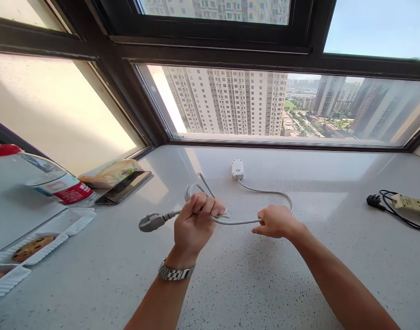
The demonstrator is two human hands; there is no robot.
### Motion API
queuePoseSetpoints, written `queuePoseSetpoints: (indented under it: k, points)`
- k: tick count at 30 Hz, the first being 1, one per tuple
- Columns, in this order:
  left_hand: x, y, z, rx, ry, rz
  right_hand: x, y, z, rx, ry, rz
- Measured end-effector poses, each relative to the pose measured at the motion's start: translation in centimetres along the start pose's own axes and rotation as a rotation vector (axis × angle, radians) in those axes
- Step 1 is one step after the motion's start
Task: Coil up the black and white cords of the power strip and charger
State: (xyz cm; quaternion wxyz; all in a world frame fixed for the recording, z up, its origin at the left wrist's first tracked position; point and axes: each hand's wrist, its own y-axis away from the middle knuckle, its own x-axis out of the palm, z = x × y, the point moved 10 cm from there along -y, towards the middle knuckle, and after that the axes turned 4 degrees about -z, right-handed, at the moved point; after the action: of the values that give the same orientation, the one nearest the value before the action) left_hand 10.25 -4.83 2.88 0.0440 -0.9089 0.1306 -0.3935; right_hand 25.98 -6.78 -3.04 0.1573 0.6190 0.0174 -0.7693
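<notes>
My left hand (194,220), with a metal watch on its wrist, is closed around a loop of white power cable (264,191) held above the speckled white countertop (230,284). The grey plug (151,222) sticks out to the left of this fist. My right hand (275,221) pinches the same cable a little further right. From there the cable curves back to a small white power strip (237,168) lying flat near the window.
At the left lie a plastic water bottle (48,181) with a red cap, a snack packet (111,173), a dark phone (125,187) and white trays with cookies (33,246). A beige power strip with black cord (407,204) sits at the right edge. Windows run behind.
</notes>
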Motion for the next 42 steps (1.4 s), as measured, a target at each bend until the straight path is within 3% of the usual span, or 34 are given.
queuePoseSetpoints:
  k: [4,7,12,15,19,22,25,31,35,36,38,42]
  points:
    - [0.3,0.4,-2.6,0.033,0.139,0.222,0.7,-0.8,-5.4,0.058,-0.185,0.065]
    - [0.5,0.6,-3.0,0.017,0.069,0.327,-1.2,-0.7,-8.7,0.124,-0.274,-0.075]
    - [-1.2,-0.1,-2.8,0.061,-0.242,0.117,-6.1,0.6,-11.7,0.268,-0.214,-0.451]
    - [-2.0,-0.3,-3.8,0.187,-0.372,-0.031,-8.2,1.7,-12.4,0.323,-0.202,-0.669]
    - [-2.3,0.0,-5.3,0.422,-0.489,-0.169,-9.4,2.6,-12.8,0.359,-0.226,-0.782]
    - [-1.9,0.3,-5.7,0.556,-0.601,-0.199,-10.5,3.6,-12.6,0.384,-0.241,-0.830]
    - [-2.2,0.1,-5.3,0.583,-0.671,-0.207,-10.8,3.7,-10.9,0.269,-0.320,-0.703]
    - [-3.4,0.2,-4.9,0.596,-0.702,-0.314,-6.5,4.7,-2.7,-0.189,-0.692,0.098]
    - [-3.1,1.0,-5.3,0.661,-0.661,-0.363,-5.0,6.1,3.2,-0.432,-1.070,0.425]
    - [-3.0,1.0,-5.0,0.644,-0.638,-0.350,-4.7,5.7,4.0,-0.422,-1.165,0.442]
    - [-2.4,0.9,-4.1,0.578,-0.602,-0.300,-4.3,3.7,4.4,-0.311,-1.350,0.339]
    - [-0.6,1.1,-0.3,0.379,-0.514,-0.125,-4.6,0.4,2.2,-0.053,-1.665,-0.124]
